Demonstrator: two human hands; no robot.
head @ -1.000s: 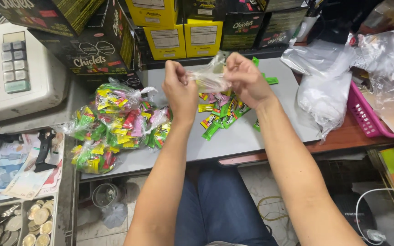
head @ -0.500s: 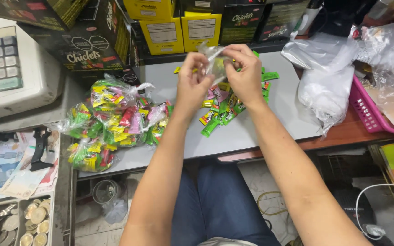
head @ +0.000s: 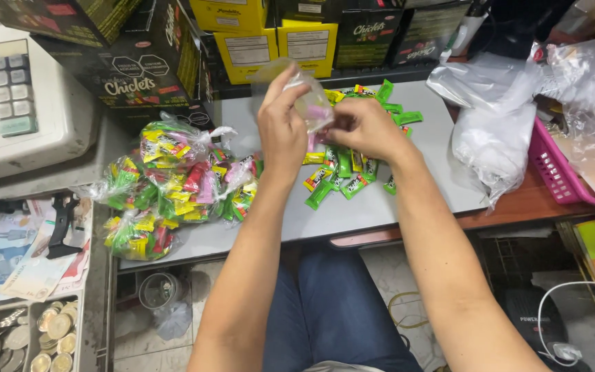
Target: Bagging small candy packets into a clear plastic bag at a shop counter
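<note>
Clear plastic, a small bag (head: 309, 103), is pinched between both hands above the grey desk (head: 352, 213). The left hand (head: 282, 124) grips its near-left edge with closed fingertips; the right hand (head: 363, 127) is curled shut on the bag's lower right corner, so the bag lies between them, tilted up and away, about equally near each. Directly beneath lie loose green and yellow candy sticks (head: 342, 176), closer to the right hand. Left of them sit filled candy bags (head: 173, 182).
</note>
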